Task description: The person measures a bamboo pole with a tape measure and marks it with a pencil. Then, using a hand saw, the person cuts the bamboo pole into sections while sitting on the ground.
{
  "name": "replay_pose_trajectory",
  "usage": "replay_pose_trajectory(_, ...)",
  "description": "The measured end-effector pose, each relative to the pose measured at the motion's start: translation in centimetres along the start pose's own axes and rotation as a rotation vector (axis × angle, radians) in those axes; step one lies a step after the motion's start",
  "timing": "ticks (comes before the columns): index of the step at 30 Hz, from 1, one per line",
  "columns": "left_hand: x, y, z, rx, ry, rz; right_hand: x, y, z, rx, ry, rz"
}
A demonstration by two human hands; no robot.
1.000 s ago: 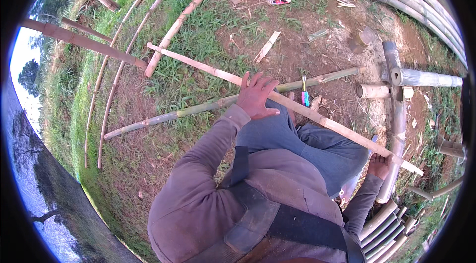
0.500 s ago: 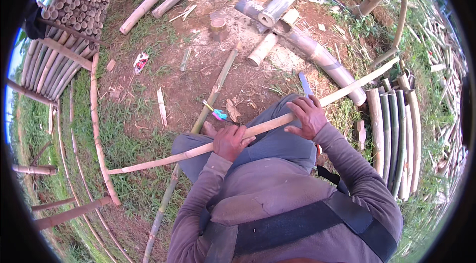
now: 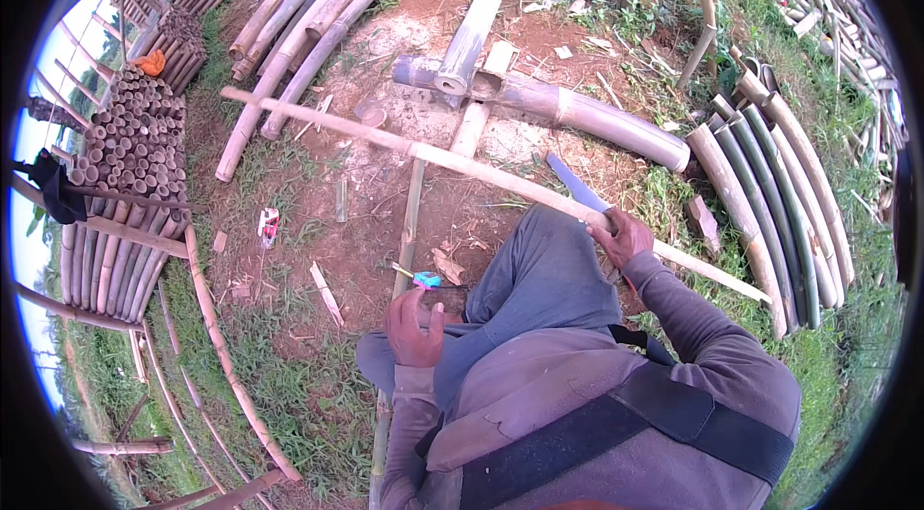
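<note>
A long, pale split bamboo strip (image 3: 438, 156) runs from the far left down to the near right. My right hand (image 3: 626, 236) grips it nearer its right end, above my right knee. My left hand (image 3: 414, 327) is off the strip, over my left leg, with the thumb apart from partly bent fingers and nothing visible in it. Just beyond its fingertips is a small tool with a blue and pink part (image 3: 424, 278), near a thin bamboo pole (image 3: 408, 239) on the ground. A bluish saw blade (image 3: 575, 183) lies beyond my right hand, its handle end hidden.
Thick bamboo culms (image 3: 597, 120) lie crossed ahead. Cut poles (image 3: 746, 212) are stacked at the right, and long poles (image 3: 322, 34) lie at the far left. A bamboo rack (image 3: 125, 260) holds more cut pieces. A red and white packet (image 3: 269, 227) lies on the ground.
The strip has swung round, its left end now far ahead and its right end nearer me. My left hand has let go of it; my right hand still holds it. The view has shifted left.
</note>
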State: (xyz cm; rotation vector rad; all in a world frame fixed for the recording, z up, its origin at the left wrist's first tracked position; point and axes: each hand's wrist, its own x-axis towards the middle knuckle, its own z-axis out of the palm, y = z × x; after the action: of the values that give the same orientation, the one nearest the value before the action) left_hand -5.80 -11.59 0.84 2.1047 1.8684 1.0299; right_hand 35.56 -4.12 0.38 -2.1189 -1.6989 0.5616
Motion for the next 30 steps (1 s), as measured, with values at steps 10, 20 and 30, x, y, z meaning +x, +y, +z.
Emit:
replay_pose_trajectory(10, -4.6, -4.2, 2.7, 0.002, -0.193, -0.114, 1.3, 16.5, 3.3, 0.091, 0.302, 0.644)
replay_pose_trajectory(20, 0.9, -9.4, 3.4, -0.008, -0.286, -0.305, 7.7, 11.5, 5.1, -0.174, 0.488, 0.136)
replay_pose_trajectory(30, -2.0, -10.4, -3.3, 0.262, -0.174, -0.441, 25.0, -21.4, 20.5, 0.151, -0.202, -0.451)
